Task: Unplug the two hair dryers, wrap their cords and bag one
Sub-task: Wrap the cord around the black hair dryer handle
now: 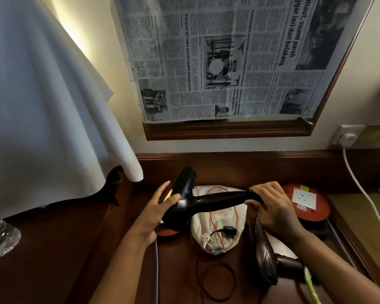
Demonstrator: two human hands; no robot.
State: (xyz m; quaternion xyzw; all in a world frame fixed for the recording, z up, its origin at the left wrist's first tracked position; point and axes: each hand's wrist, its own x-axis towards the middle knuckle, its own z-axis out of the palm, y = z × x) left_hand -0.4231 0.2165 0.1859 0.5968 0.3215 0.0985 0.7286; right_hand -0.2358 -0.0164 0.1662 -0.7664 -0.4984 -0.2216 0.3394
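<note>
The brown dryer (267, 257) is partly hidden under the right hand (272, 210). Both hands hold the shiny black dryer (198, 201) above the white bag (217, 227); left hand (157, 210) cups its body, the right grips its handle.

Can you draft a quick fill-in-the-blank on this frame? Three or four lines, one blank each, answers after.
1. Both hands hold the ____ hair dryer above the table.
2. The right hand grips the end of its ____.
3. The drawstring bag lies directly ____ the held dryer.
4. The brown hair dryer lies on the table under the ____ forearm.

Missing words: black; handle; below; right
</note>
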